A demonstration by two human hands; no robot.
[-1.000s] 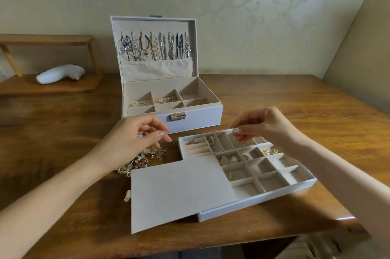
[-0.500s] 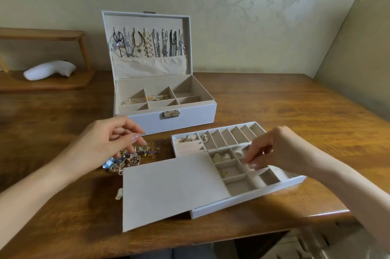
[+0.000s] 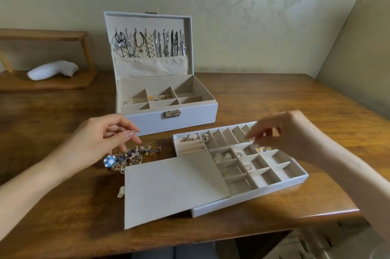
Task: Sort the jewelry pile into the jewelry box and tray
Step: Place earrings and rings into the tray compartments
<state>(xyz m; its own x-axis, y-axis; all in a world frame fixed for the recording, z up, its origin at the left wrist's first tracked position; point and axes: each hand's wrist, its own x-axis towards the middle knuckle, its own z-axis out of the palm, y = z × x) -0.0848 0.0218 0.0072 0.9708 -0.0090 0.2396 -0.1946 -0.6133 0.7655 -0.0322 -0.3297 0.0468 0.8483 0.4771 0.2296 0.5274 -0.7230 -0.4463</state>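
The jewelry pile (image 3: 132,156), with a blue stone piece and gold bits, lies on the wooden table left of the tray. My left hand (image 3: 99,140) hovers just over the pile, fingers loosely curled and holding nothing. The white divided tray (image 3: 274,188) holds rings and earrings in several compartments. Its beige flap (image 3: 173,189) covers the left part. Above the tray's back right, my right hand (image 3: 282,132) hangs with its fingers down and nothing visible in them. The open jewelry box (image 3: 190,114) stands behind, with necklaces hung in its lid and bracelets in two compartments.
A wooden shelf (image 3: 48,83) at the back left carries a white bust-shaped stand (image 3: 52,69). The table's front edge (image 3: 232,235) runs close below the tray, and a wall closes in on the right.
My right hand has lifted out of the tray's middle compartments and moved toward the back right. My left hand stays over the pile, barely shifted.
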